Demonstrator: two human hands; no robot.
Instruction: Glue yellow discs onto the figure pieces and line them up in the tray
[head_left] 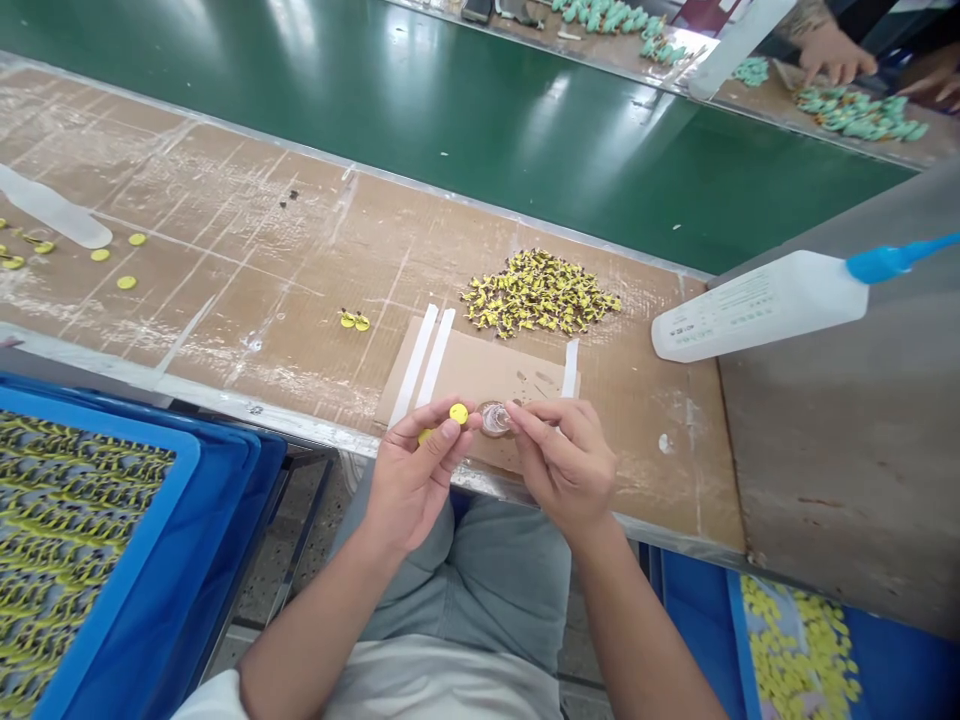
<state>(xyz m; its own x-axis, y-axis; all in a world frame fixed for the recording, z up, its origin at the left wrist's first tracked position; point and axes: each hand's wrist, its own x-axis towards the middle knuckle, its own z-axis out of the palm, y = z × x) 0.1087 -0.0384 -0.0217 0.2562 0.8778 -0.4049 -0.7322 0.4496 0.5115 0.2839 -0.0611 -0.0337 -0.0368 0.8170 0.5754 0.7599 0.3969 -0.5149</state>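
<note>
My left hand (pixel 420 465) pinches a small yellow disc (pixel 458 413) between thumb and fingers. Part of a second yellow piece (pixel 425 437) shows behind those fingers. My right hand (pixel 566 455) is closed in a pinch at the edge of a small clear round dish (pixel 494 418); whatever its fingertips hold is too small to make out. Under the dish lies a cardboard sheet (pixel 487 365) with white tape strips and dark wet spots. Just beyond it is a heap of small yellow-and-dark pieces (pixel 540 293).
A white bottle with a blue nozzle (pixel 757 305) leans at the right. Two assembled yellow pieces (pixel 355 319) and several loose discs (pixel 126 283) lie leftward. Blue trays (pixel 187 490) flank the bench. Across the green belt (pixel 375 110), another person's hand (pixel 832 52) is near mint-green pieces.
</note>
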